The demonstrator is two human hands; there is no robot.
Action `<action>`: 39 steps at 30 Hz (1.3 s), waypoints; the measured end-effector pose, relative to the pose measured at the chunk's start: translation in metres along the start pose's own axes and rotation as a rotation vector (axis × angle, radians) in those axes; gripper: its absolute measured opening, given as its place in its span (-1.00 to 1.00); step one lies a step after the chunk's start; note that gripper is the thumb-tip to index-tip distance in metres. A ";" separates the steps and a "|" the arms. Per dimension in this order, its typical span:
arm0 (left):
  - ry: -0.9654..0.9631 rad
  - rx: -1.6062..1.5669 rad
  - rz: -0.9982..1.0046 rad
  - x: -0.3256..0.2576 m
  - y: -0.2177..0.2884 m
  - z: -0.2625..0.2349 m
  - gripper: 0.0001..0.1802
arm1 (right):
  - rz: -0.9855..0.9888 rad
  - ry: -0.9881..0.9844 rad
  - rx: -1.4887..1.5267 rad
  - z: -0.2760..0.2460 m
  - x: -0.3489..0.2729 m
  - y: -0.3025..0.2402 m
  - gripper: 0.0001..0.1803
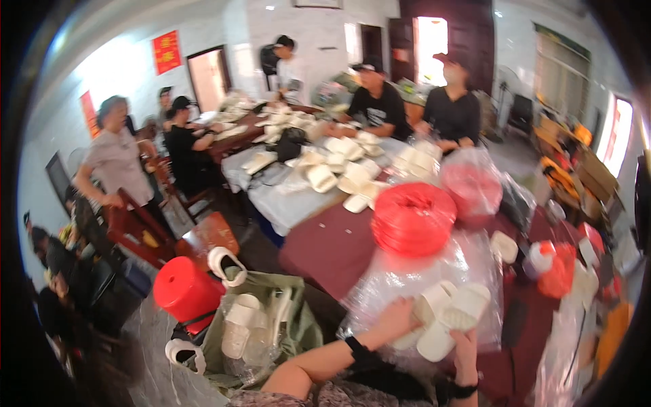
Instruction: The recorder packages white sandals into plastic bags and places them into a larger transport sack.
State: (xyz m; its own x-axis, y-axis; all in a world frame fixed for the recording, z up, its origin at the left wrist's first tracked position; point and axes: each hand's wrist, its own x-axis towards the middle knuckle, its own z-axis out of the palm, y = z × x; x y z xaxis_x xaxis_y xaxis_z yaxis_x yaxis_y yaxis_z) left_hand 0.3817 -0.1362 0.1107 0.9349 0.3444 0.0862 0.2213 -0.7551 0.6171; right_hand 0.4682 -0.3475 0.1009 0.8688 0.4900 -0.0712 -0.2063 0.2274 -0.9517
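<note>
My left hand (391,321) is closed on the edge of a cream slide slipper (428,302) at the table's near side. A second cream slipper (468,302) leans against it, its lower edge in my right hand (465,343), with the fingers partly hidden behind it. Between the hands, the sole of a slipper (435,344) points down toward me. Under them, clear plastic bags (386,288) lie on the dark red tabletop (319,247). A roll of red plastic twine (414,218) stands just beyond.
A green sack (298,315) with slippers and plastic stands at left, beside a red stool (186,288). Many loose slippers (322,178) cover the table's far part, where several people sit or stand. Another wrapped red roll (471,190) and a red bag (560,271) are at right.
</note>
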 end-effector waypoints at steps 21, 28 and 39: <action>0.205 -0.512 -0.095 0.014 -0.035 0.002 -0.48 | -0.431 -0.147 -0.286 0.090 0.025 -0.044 -0.23; 0.264 -0.979 -0.111 -0.005 0.001 -0.020 -0.22 | -0.716 -0.145 -1.018 0.127 0.003 -0.025 -0.39; 0.158 -1.179 -0.535 0.014 -0.019 -0.038 -0.29 | -0.591 -0.010 -0.953 0.066 0.032 -0.018 -0.36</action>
State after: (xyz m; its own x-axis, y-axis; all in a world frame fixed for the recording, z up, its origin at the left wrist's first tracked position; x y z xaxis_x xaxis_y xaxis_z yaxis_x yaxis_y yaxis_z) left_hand 0.3800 -0.0954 0.1300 0.7466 0.5708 -0.3418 0.1029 0.4084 0.9070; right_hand 0.4698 -0.2801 0.1351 0.7118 0.5261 0.4653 0.6696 -0.3086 -0.6755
